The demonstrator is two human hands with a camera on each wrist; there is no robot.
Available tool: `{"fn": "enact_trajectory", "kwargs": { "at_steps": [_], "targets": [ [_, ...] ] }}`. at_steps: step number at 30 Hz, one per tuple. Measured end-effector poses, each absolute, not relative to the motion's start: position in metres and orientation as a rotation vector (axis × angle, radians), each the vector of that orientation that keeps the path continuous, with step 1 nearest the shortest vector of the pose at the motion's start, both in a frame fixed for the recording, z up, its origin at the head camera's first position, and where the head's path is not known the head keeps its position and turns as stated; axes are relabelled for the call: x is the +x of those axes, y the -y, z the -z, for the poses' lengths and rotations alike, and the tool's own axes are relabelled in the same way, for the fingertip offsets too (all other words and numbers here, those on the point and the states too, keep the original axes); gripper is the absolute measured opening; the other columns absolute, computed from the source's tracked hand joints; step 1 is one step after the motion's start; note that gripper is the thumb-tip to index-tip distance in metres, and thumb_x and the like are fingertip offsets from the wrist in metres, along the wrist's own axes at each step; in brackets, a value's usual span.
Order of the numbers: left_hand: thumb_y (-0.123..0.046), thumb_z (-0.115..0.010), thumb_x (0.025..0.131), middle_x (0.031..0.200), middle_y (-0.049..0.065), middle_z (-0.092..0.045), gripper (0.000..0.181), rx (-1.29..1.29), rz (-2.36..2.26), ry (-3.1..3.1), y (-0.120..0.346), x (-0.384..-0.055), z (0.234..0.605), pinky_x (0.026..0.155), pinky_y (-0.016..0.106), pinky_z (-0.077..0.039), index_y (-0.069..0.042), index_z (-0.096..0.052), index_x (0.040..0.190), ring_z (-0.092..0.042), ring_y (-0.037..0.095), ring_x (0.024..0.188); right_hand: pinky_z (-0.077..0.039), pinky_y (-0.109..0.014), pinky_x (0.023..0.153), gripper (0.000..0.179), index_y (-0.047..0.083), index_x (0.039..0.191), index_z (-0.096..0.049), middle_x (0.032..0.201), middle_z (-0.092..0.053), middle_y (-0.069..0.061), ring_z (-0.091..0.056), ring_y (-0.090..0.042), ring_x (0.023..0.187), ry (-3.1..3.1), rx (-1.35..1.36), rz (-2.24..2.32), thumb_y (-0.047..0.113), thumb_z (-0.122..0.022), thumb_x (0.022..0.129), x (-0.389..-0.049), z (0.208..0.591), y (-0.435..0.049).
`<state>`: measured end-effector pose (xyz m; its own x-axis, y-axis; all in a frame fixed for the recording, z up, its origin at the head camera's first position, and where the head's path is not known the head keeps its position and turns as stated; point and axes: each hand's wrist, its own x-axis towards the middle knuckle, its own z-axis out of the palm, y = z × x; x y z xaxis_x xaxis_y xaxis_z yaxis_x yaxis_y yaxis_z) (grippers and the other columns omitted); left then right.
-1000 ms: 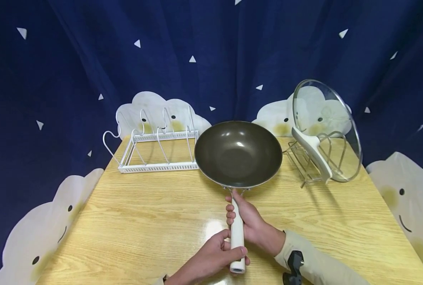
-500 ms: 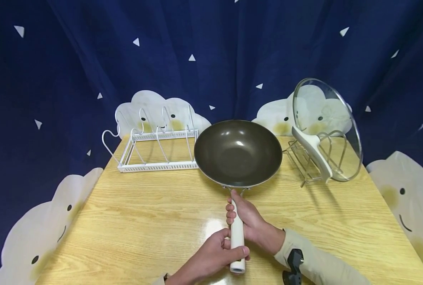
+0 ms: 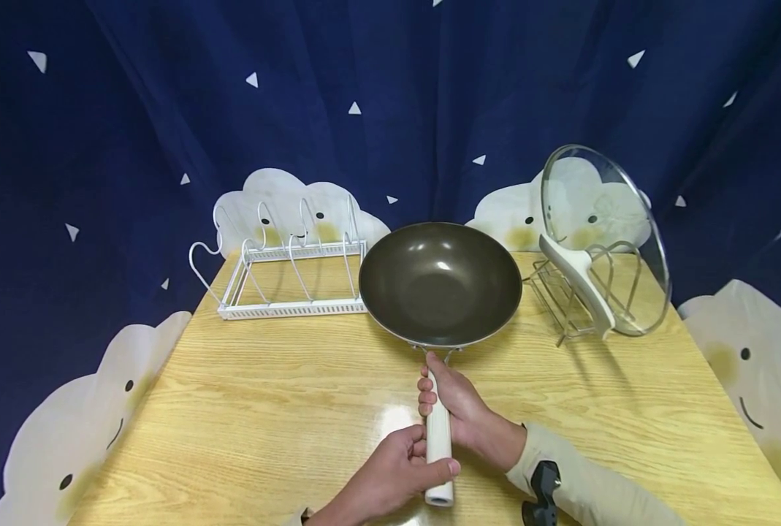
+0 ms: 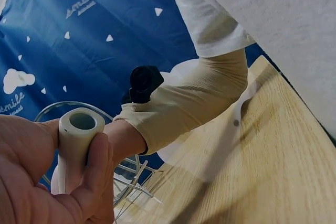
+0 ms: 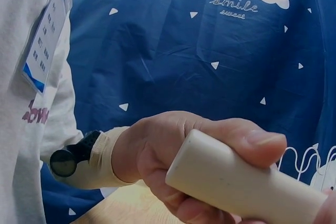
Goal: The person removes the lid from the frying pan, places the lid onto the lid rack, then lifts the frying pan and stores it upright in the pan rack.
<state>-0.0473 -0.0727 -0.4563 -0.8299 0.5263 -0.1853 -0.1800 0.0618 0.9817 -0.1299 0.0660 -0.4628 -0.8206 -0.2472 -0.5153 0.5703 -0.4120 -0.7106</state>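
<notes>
A dark-coated wok (image 3: 440, 285) with a long cream handle (image 3: 438, 446) is held over the middle of the table, its inside facing me. My right hand (image 3: 459, 402) grips the handle close to the pan, thumb lying along its top. Nearer the handle's end, my left hand (image 3: 397, 467) holds it with the thumb across the top. In the left wrist view the hollow handle end (image 4: 82, 120) shows between thumb and fingers. The right wrist view shows the left hand (image 5: 173, 156) round the handle's end; only a sliver of the right hand appears there.
A white wire rack (image 3: 291, 310) stands at the back left, just beside the wok. Back right, a glass lid (image 3: 607, 183) with a white handle (image 3: 577, 274) leans in a metal wire stand (image 3: 561, 314). A dark blue curtain (image 3: 416, 95) hangs behind the wooden table (image 3: 265, 409).
</notes>
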Motion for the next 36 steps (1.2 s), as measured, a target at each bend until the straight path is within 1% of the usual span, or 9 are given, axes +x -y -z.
{"fn": "enact_trajectory", "kwargs": {
  "at_steps": [3,5,10,12,15,24,27,31,36],
  "targets": [
    [-0.02,-0.073,0.093,0.083,-0.003,-0.07,0.033,0.353,-1.816,-1.854,0.0731,-0.0474,0.4565,0.062,0.016,-0.048,0.004,-0.064,0.114,-0.06,0.003,0.07,-0.033,-0.013,0.048,0.031,0.015,0.092,-0.043,0.067,-0.039,0.012,-0.034,0.002,0.05,-1.332,0.46,2.247,0.041,-0.042,0.11,-0.1297,0.4629,-0.0653],
    [-0.02,-0.073,0.093,0.082,-0.004,-0.07,0.03,0.361,-1.812,-1.865,0.0729,-0.0473,0.4565,0.063,0.016,-0.048,0.002,-0.065,0.112,-0.059,0.003,0.069,-0.033,-0.013,0.048,0.032,0.015,0.093,-0.044,0.067,-0.039,0.012,-0.034,0.002,0.05,-1.341,0.462,2.247,0.041,-0.042,0.11,-0.1296,0.4631,-0.0651],
    [-0.019,-0.074,0.093,0.078,-0.005,-0.068,0.028,0.381,-1.818,-1.885,0.0723,-0.0463,0.4568,0.063,0.015,-0.048,0.003,-0.065,0.109,-0.059,0.001,0.068,-0.033,-0.014,0.047,0.032,0.014,0.094,-0.043,0.066,-0.039,0.013,-0.034,0.002,0.049,-1.341,0.468,2.24,0.041,-0.042,0.11,-0.1292,0.4638,-0.0655],
    [-0.019,-0.074,0.093,0.079,-0.006,-0.069,0.03,0.384,-1.823,-1.889,0.0721,-0.0458,0.457,0.064,0.015,-0.049,0.005,-0.065,0.11,-0.06,0.001,0.069,-0.033,-0.014,0.047,0.031,0.014,0.093,-0.043,0.066,-0.039,0.013,-0.034,0.002,0.049,-1.337,0.471,2.244,0.041,-0.043,0.11,-0.1293,0.4638,-0.0654],
    [-0.018,-0.074,0.092,0.079,-0.006,-0.069,0.03,0.391,-1.828,-1.905,0.0719,-0.0456,0.4574,0.064,0.016,-0.05,0.004,-0.066,0.11,-0.061,0.001,0.069,-0.033,-0.014,0.046,0.031,0.015,0.092,-0.044,0.066,-0.039,0.013,-0.034,0.002,0.049,-1.342,0.471,2.253,0.041,-0.044,0.109,-0.1293,0.4635,-0.0647],
    [-0.021,-0.075,0.091,0.077,-0.008,-0.07,0.03,0.413,-1.816,-1.942,0.0726,-0.0457,0.4565,0.063,0.015,-0.049,0.003,-0.069,0.108,-0.061,-0.001,0.067,-0.034,-0.013,0.045,0.031,0.015,0.092,-0.043,0.064,-0.04,0.013,-0.036,0.002,0.048,-1.332,0.48,2.26,0.04,-0.044,0.11,-0.1288,0.4622,-0.0639],
    [-0.023,-0.075,0.091,0.077,-0.009,-0.071,0.03,0.421,-1.809,-1.95,0.0727,-0.0457,0.4569,0.063,0.015,-0.05,0.001,-0.07,0.107,-0.061,-0.002,0.067,-0.034,-0.013,0.045,0.031,0.015,0.092,-0.043,0.064,-0.04,0.013,-0.035,0.002,0.048,-1.333,0.485,2.266,0.04,-0.044,0.11,-0.1276,0.4622,-0.0637],
    [-0.024,-0.076,0.09,0.076,-0.011,-0.071,0.024,0.431,-1.796,-1.972,0.0734,-0.0451,0.457,0.063,0.016,-0.051,-0.005,-0.072,0.104,-0.061,-0.002,0.068,-0.033,-0.013,0.045,0.031,0.015,0.091,-0.044,0.065,-0.039,0.013,-0.035,0.002,0.048,-1.344,0.487,2.277,0.04,-0.046,0.109,-0.1258,0.4626,-0.0629],
    [-0.025,-0.076,0.09,0.077,-0.01,-0.072,0.021,0.438,-1.781,-1.986,0.075,-0.044,0.4567,0.063,0.016,-0.05,-0.008,-0.073,0.103,-0.061,-0.002,0.068,-0.033,-0.013,0.045,0.03,0.015,0.092,-0.044,0.065,-0.039,0.013,-0.035,0.002,0.048,-1.346,0.485,2.284,0.04,-0.046,0.109,-0.124,0.4628,-0.0626]
  ]
}}
